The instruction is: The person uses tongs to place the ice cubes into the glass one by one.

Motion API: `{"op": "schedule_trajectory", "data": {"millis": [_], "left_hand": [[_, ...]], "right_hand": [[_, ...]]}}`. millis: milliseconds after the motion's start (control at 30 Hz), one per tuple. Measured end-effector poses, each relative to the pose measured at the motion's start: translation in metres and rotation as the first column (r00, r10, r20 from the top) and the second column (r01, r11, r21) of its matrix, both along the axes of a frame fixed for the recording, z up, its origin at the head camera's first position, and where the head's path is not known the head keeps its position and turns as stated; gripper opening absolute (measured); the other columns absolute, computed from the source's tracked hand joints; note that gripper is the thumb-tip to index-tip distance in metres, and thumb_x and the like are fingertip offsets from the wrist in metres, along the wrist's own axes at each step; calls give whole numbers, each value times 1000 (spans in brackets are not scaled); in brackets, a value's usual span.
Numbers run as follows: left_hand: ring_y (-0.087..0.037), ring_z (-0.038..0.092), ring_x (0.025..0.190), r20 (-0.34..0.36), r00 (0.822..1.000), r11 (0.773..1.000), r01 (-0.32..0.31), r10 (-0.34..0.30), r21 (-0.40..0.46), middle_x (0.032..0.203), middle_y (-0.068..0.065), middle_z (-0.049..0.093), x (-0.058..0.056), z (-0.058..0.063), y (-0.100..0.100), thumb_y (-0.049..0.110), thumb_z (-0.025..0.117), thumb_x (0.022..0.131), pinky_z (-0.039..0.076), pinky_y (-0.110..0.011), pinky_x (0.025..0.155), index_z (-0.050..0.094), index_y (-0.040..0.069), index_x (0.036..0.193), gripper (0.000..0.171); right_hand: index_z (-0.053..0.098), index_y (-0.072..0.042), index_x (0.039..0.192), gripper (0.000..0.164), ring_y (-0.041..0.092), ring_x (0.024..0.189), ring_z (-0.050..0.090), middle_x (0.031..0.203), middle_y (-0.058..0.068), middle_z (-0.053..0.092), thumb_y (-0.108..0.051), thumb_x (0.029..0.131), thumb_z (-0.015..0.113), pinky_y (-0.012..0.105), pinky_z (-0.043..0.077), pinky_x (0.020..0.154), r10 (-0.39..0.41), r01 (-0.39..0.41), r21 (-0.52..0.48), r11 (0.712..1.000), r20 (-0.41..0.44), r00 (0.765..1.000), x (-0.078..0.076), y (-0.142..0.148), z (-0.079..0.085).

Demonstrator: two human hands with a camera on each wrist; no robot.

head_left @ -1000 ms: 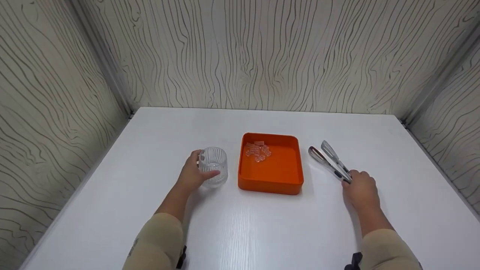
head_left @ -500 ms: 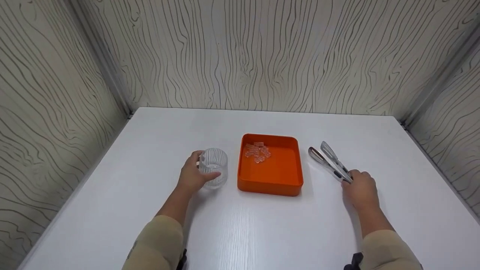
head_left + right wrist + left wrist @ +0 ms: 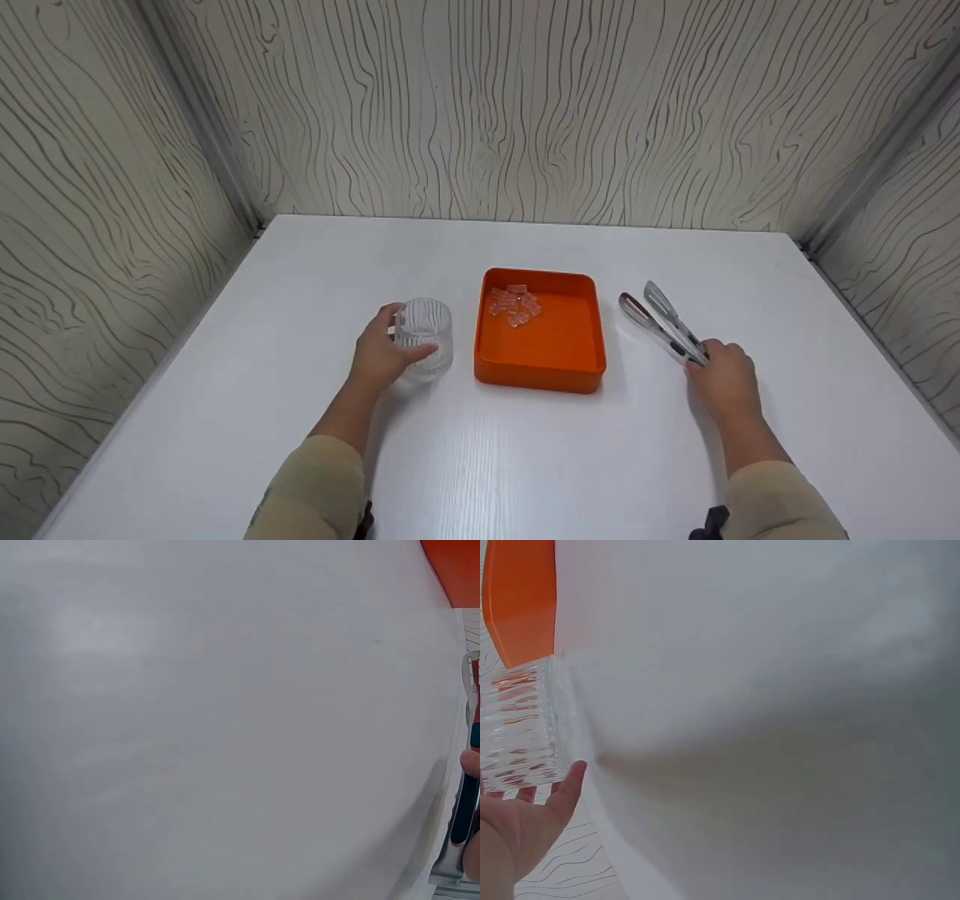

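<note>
My left hand (image 3: 382,356) holds a clear ribbed glass mug (image 3: 435,360) from its left side, thumb along the near wall and fingers at the handle side. In the left wrist view the ribbed wall of the mug (image 3: 517,727) lies beside the thumb. Over on the right, my right hand (image 3: 724,379) grips metal tongs (image 3: 664,322) by their handle end, with the two arms spread apart and pointing away to the upper left. Their dark grip inset shows at the edge of the right wrist view, with fingertips (image 3: 471,763) on it.
Between the hands stands a shallow orange tray (image 3: 540,379). Several clear cube-like pieces (image 3: 514,304) lie in its far left part. The white table (image 3: 480,457) is bounded by wood-patterned panels (image 3: 487,112) at the back and sides.
The left hand and mug have shifted very slightly left and nearer. The tongs and right hand have moved a touch to the right. Both grips stay the same.
</note>
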State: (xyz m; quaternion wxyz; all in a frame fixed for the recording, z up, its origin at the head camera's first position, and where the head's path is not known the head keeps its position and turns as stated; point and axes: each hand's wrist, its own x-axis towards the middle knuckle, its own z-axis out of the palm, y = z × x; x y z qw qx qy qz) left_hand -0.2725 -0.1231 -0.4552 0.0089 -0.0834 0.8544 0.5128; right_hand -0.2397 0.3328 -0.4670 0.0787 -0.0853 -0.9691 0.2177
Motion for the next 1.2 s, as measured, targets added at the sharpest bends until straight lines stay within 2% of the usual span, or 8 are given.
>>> {"op": "schedule_trajectory", "data": {"millis": [200, 333, 733, 1067, 1200], "left_hand": [[-24, 47, 116, 29, 999, 999, -32, 31, 39, 132, -3, 44, 3, 1, -4, 28, 84, 64, 44, -43, 94, 36, 25, 134, 85], [-25, 48, 116, 15, 999, 998, -34, 33, 54, 132, -4, 44, 4, 5, -7, 30, 84, 64, 44, -43, 93, 35, 25, 134, 85], [-24, 47, 117, -31, 999, 997, -19, 21, 71, 132, -1, 42, 3, 38, -3, 31, 83, 64, 47, -38, 91, 33, 28, 135, 87], [-21, 49, 112, -92, 994, 995, 63, -55, 83, 124, 4, 47, 14, 59, 18, 28, 84, 64, 52, -35, 81, 40, 32, 129, 79], [-22, 50, 111, -121, 987, 986, 123, -110, 109, 123, 3, 48, 23, 66, 28, 25, 84, 63, 54, -36, 78, 42, 31, 128, 77]], "right_hand": [[52, 10, 110, 31, 31, 77, 52, 86, 21, 52, -11, 87, 58, 42, 45, 64, -10, 10, -22, 1000, 23, 1000, 1, 0, 2], [52, 10, 109, 30, 30, 75, 51, 84, 20, 51, -11, 87, 58, 40, 45, 62, -11, 12, -16, 1000, 20, 1000, 1, 2, 3], [51, 12, 112, 36, 37, 78, 52, 86, 26, 51, -11, 86, 60, 46, 46, 65, 8, -8, 5, 1000, -39, 999, -2, 8, 14], [52, 11, 113, 36, 33, 78, 51, 86, 24, 51, -11, 86, 60, 45, 45, 66, 49, -50, -17, 999, -79, 996, -3, 4, 36], [52, 10, 114, 36, 33, 79, 51, 87, 24, 52, -11, 86, 61, 46, 45, 67, 90, -92, -19, 996, -103, 991, -4, -3, 47]]}}
